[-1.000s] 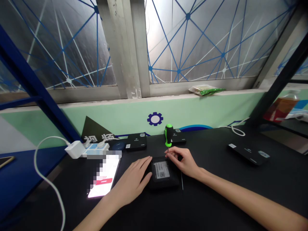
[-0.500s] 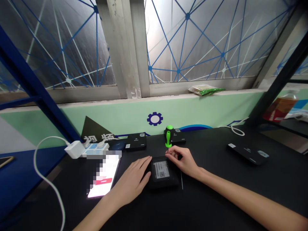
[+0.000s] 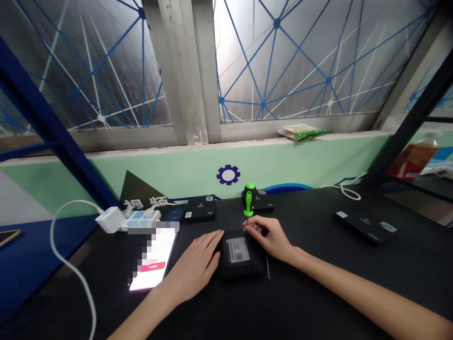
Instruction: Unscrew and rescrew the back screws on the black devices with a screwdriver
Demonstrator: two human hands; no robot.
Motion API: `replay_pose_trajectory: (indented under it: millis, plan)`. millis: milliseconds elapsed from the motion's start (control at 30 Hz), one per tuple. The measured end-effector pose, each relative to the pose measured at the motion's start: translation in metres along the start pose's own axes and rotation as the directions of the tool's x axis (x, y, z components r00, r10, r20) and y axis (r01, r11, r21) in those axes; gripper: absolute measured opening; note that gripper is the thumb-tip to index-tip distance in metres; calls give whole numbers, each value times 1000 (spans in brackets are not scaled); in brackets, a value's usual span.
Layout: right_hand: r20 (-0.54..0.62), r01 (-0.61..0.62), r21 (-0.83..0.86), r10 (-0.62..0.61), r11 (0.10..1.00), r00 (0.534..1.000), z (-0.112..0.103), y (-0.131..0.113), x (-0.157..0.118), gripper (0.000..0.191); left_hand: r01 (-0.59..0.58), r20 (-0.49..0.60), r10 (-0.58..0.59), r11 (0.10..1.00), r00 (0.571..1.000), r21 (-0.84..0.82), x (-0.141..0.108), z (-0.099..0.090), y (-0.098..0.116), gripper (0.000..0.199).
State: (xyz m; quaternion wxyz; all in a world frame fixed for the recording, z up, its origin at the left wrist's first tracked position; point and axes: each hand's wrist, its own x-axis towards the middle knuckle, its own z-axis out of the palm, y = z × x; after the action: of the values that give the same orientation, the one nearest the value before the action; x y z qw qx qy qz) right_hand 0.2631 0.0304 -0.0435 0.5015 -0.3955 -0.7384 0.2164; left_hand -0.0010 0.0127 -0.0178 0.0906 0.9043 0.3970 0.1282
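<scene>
A small black box-shaped device [image 3: 253, 270] lies on the dark table with a printed label facing up. My left hand [image 3: 198, 257] rests along its left side, fingers stretched out and touching the edge. At the far right corner of the device, my right hand [image 3: 266, 234] pinches the shaft of a screwdriver [image 3: 248, 203] with a green and black handle. The screwdriver stands upright, and its tip is hidden by my fingers. A thin metal rod [image 3: 268, 267] lies just right of the device, below my right wrist.
A lit phone [image 3: 155, 259] lies left of my left hand. Behind it are a power strip [image 3: 141, 220] and a white charger [image 3: 110, 220] with a cable. Similar black boxes lie at the back [image 3: 200, 208] and right [image 3: 366, 226]. A snack packet [image 3: 304, 133] is on the sill.
The screwdriver's handle has tilted very slightly. My left thumb has drawn a little away from the device's side; otherwise both hands keep their places.
</scene>
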Motion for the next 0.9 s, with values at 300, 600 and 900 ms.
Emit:
replay_pose_trajectory:
  millis: [300, 600, 900]
  plan:
    - [-39, 17, 51, -15, 999, 999, -3, 0, -2, 22, -8, 0, 8, 1000, 1000, 4, 0, 0, 0, 49]
    - [-47, 7, 66, -4, 998, 999, -3, -3, -2, 19, -30, 32, 29, 999, 999, 25, 2, -7, 7, 48]
    - [-60, 10, 50, -7, 999, 998, -3, -2, -2, 20, -7, -65, 13, 995, 998, 99, 2, -3, 7, 41]
